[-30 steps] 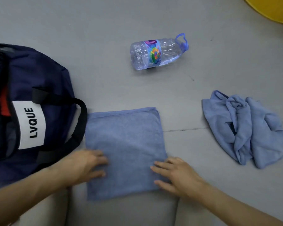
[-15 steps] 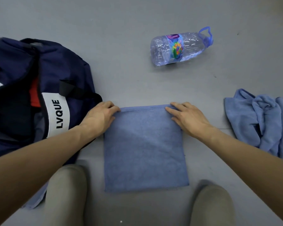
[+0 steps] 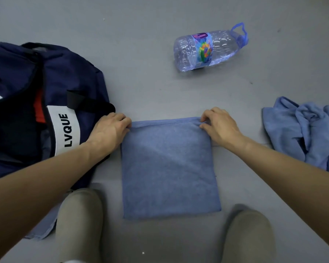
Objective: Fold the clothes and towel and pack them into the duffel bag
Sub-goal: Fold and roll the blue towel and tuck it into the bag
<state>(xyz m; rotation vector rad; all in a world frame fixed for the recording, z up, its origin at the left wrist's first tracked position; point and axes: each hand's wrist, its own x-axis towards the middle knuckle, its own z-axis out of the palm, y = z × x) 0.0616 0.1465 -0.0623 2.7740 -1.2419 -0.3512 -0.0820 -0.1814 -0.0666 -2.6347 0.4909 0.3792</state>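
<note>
A blue towel lies folded flat into a rectangle on the grey floor in front of me. My left hand pinches its far left corner. My right hand pinches its far right corner with curled fingers. To the left sits the navy duffel bag with a white LVQUE label, open, with something red and dark inside. A crumpled blue cloth lies at the right edge.
A clear plastic water bottle with a colourful label lies on its side farther back. My two knees in beige trousers flank the towel's near edge. A strip of blue fabric pokes out under the bag at the lower left.
Both hands moved from the towel's near edge to its far corners, and their fingers now curl round the far edge. The view shifted, so the bag and bottle sit differently in frame.
</note>
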